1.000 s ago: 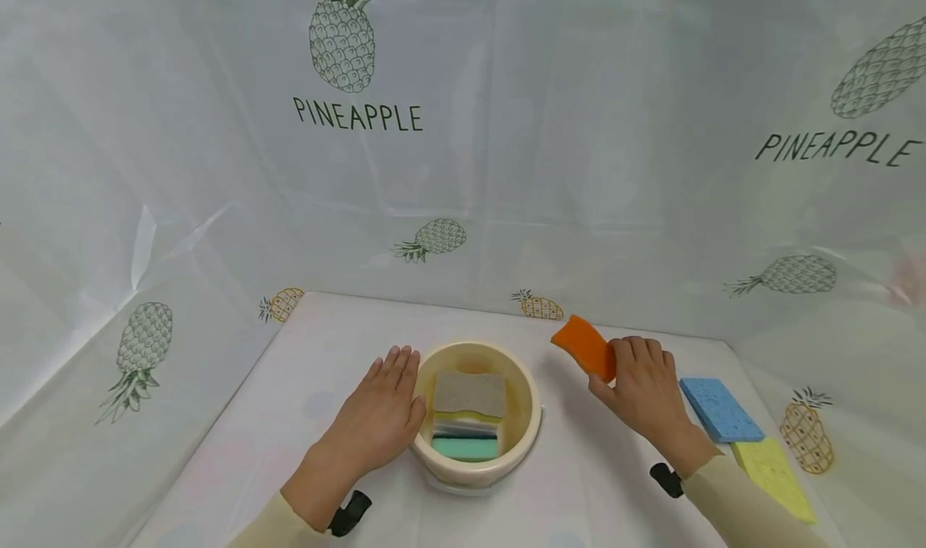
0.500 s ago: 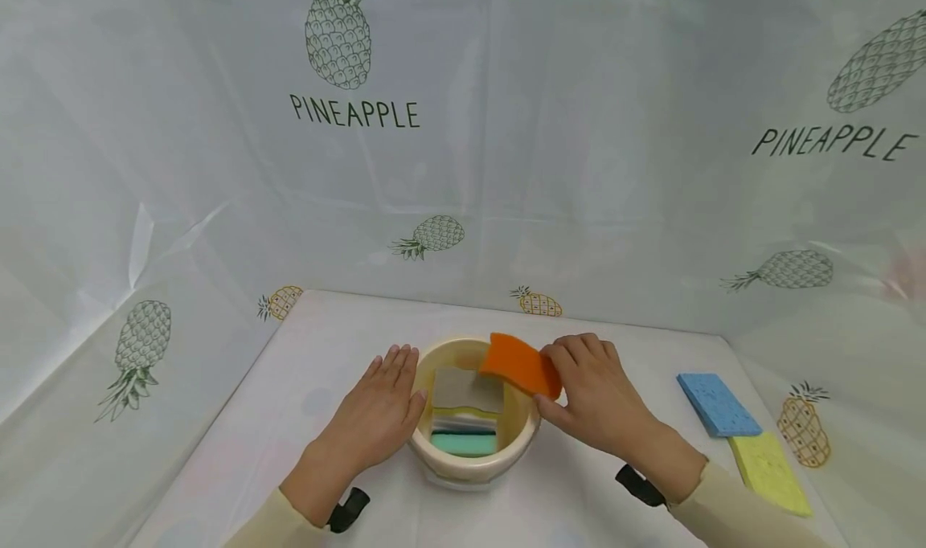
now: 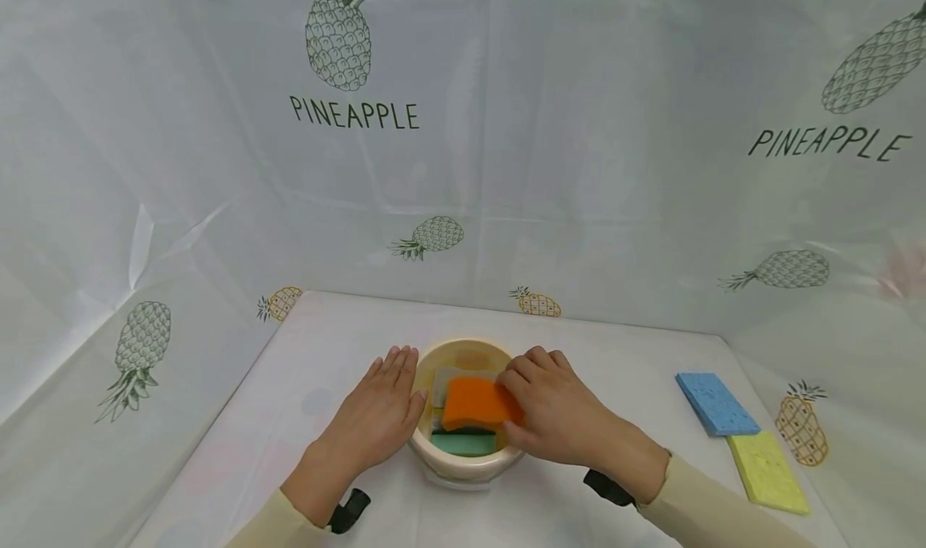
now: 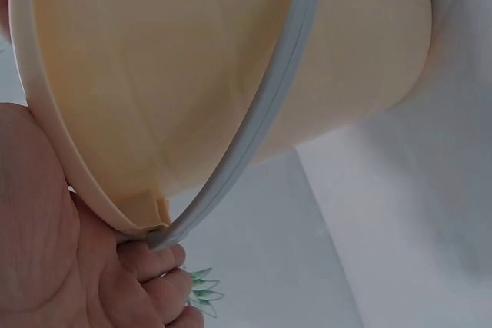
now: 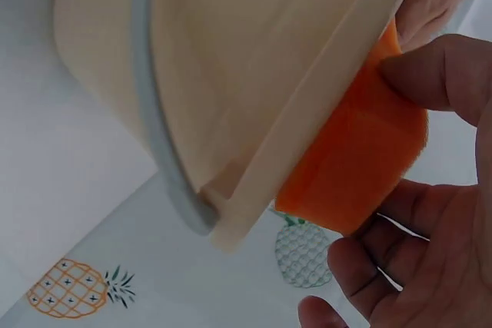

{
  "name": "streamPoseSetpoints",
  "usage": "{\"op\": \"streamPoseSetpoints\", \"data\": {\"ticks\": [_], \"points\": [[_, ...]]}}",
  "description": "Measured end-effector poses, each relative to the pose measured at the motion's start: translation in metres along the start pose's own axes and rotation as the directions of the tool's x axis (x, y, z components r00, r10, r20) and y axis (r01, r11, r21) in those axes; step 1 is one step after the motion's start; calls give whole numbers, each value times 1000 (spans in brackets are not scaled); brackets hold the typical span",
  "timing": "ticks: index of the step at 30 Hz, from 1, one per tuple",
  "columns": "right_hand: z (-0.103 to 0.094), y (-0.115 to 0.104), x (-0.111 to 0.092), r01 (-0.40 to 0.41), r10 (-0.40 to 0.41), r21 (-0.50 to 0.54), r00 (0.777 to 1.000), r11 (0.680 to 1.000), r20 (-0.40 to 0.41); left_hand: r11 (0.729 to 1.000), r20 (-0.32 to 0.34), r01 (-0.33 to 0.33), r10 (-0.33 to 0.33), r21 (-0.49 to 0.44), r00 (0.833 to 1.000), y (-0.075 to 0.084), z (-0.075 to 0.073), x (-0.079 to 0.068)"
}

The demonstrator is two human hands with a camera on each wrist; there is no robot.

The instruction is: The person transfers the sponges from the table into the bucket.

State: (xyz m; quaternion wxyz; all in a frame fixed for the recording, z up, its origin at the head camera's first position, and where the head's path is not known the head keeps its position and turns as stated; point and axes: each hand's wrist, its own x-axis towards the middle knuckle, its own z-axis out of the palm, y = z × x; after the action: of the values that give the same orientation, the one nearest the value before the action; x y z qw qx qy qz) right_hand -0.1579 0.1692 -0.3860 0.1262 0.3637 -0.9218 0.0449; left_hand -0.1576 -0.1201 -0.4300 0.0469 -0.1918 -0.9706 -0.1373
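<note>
Pinching an orange sponge [image 3: 473, 403] between thumb and fingers [image 5: 419, 207], a person's right hand [image 3: 557, 411] holds it at the mouth of a cream bucket [image 3: 466, 471]. The left hand [image 3: 376, 411], fingers straight, rests against the bucket's left rim. Inside the bucket are a green sponge [image 3: 463, 445] and a grey piece [image 3: 443, 385]. Well to the bucket's right, a blue sponge [image 3: 716, 404] touches a yellow sponge [image 3: 768, 473] on the white counter [image 3: 615, 347].

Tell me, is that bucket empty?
Not empty: the head view shows a green block and a grey piece inside the bucket. How deep they fill it, I cannot tell.
</note>
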Motion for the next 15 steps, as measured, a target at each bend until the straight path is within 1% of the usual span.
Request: {"op": "streamPoseSetpoints", "data": {"ticks": [8, 15], "points": [[7, -9, 12, 56, -56, 7, 998, 998, 41, 1000, 11, 21, -21, -20, 1000, 1, 0, -1], [6, -16, 21, 97, -102, 38, 985, 995, 142, 999, 25, 36, -35, -8, 999, 1, -1, -1]]}}
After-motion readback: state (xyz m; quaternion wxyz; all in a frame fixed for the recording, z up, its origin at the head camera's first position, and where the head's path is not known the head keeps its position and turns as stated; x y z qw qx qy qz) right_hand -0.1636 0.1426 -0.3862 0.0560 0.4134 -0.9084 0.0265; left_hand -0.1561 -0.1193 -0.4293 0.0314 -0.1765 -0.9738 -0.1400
